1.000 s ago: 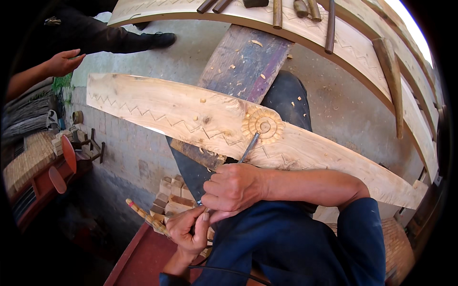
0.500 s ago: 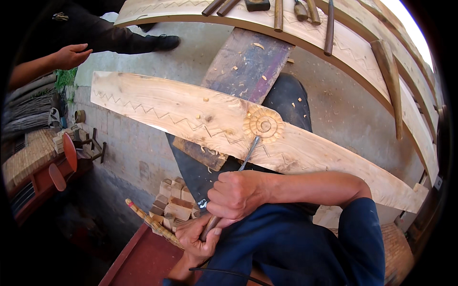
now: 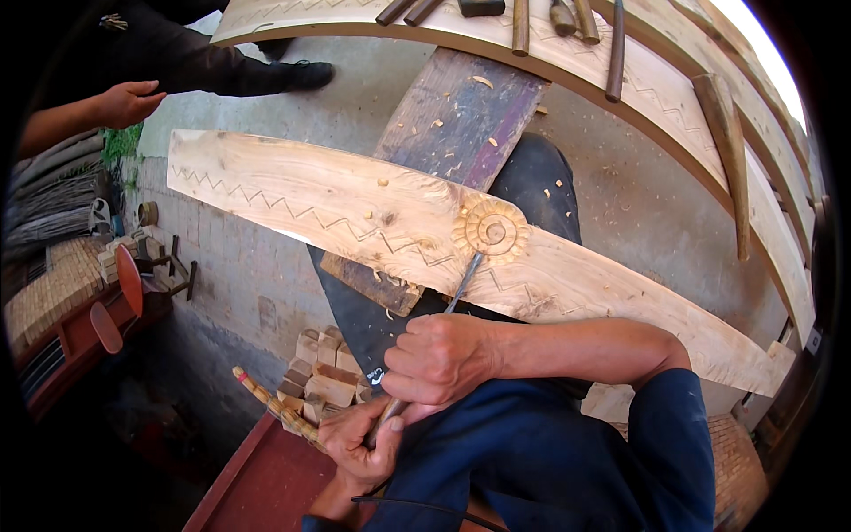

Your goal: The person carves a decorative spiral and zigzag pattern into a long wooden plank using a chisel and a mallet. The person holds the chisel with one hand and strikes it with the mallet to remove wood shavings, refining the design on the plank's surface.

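A long pale plank (image 3: 328,199) with a cut zigzag line lies across my legs over a worn board, bearing a carved round rosette (image 3: 495,229). The metal tip of a chisel (image 3: 467,277) touches the rosette's lower edge. My right hand (image 3: 443,355) is closed round the chisel just below the plank, its forearm along the plank's near edge. My left hand (image 3: 359,439) grips the wooden handle further down, thumb on top, close to my body.
A curved timber (image 3: 355,22) at top and right carries several tools and a wooden mallet (image 3: 722,124). A co-worker's hand (image 3: 128,104) and dark-clad leg show upper left. Wood blocks (image 3: 328,381) are stacked below. The worn board (image 3: 448,106) holds shavings.
Both my hands and the chisel have shifted slightly right since a second ago, and more of the handle shows between my hands. The grip continues; the view has moved slightly.
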Action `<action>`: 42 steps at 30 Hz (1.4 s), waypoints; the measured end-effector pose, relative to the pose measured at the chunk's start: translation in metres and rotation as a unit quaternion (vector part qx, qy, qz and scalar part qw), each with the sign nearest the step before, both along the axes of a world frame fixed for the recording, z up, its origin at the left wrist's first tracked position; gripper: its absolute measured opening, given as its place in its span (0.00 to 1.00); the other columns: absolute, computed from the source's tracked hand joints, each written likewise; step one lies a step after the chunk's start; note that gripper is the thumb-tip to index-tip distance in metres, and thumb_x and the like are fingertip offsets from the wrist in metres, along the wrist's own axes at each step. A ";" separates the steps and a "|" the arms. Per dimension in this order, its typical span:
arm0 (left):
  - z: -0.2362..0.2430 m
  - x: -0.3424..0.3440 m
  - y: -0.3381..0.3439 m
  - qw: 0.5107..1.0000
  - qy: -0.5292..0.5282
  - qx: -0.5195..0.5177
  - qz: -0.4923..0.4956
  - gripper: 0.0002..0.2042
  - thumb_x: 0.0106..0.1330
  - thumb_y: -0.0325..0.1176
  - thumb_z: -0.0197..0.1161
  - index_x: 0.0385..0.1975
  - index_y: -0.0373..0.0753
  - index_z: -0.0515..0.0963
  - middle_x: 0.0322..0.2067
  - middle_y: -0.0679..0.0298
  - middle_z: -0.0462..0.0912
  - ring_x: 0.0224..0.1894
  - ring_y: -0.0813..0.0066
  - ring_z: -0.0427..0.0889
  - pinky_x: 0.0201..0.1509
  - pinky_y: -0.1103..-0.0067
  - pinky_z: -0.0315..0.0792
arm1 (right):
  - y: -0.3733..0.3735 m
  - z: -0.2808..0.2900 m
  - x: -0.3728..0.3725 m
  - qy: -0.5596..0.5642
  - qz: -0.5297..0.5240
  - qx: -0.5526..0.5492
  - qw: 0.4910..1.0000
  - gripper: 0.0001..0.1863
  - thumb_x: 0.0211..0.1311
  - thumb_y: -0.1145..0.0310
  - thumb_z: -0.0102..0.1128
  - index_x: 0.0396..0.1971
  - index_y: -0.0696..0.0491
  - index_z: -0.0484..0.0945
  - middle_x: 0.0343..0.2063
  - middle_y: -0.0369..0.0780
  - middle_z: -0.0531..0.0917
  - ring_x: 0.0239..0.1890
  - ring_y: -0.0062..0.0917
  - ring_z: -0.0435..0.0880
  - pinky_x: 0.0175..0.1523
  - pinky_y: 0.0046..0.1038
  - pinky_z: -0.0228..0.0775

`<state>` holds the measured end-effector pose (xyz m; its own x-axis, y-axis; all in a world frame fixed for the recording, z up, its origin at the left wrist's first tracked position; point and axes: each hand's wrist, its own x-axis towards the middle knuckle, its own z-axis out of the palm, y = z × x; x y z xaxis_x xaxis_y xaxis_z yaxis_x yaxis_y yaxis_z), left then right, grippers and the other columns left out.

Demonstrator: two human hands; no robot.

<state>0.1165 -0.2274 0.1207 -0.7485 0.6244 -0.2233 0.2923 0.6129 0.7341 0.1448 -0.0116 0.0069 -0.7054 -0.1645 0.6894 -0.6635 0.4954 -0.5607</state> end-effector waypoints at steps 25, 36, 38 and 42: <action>-0.033 0.011 -0.002 0.999 0.022 0.036 0.005 0.07 0.67 0.26 0.69 0.38 0.29 0.90 0.25 0.56 0.88 0.22 0.65 0.86 0.30 0.74 0.77 | 0.007 -0.013 0.002 0.022 0.008 0.053 0.998 0.28 0.65 0.43 0.68 0.20 0.47 0.66 0.19 0.32 0.68 0.19 0.23 0.74 0.27 0.28 0.62; -0.027 0.017 -0.006 0.997 0.059 0.050 -0.013 0.10 0.69 0.29 0.66 0.41 0.28 0.89 0.25 0.53 0.88 0.26 0.63 0.89 0.33 0.73 0.78 | 0.003 -0.005 0.001 0.032 0.014 0.053 0.998 0.31 0.65 0.40 0.68 0.19 0.46 0.63 0.19 0.31 0.65 0.18 0.22 0.69 0.26 0.27 0.57; -0.024 0.016 -0.001 0.997 0.057 0.047 -0.006 0.10 0.70 0.29 0.66 0.41 0.28 0.89 0.25 0.53 0.88 0.26 0.64 0.89 0.33 0.73 0.78 | 0.005 -0.005 0.002 0.013 0.025 0.039 0.999 0.31 0.61 0.37 0.70 0.20 0.47 0.67 0.20 0.33 0.69 0.20 0.25 0.75 0.27 0.29 0.64; -0.021 0.013 0.006 0.999 0.024 0.026 0.006 0.08 0.69 0.27 0.67 0.41 0.30 0.89 0.24 0.54 0.88 0.24 0.65 0.88 0.31 0.72 0.78 | 0.007 -0.009 0.005 -0.021 0.033 0.027 0.999 0.32 0.58 0.35 0.71 0.21 0.48 0.69 0.20 0.34 0.71 0.20 0.27 0.78 0.28 0.32 0.69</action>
<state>0.1300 -0.2213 0.0997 -0.7649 0.6251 -0.1555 0.3202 0.5784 0.7503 0.1495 -0.0043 -0.0016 -0.7205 -0.2470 0.6480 -0.6715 0.4815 -0.5632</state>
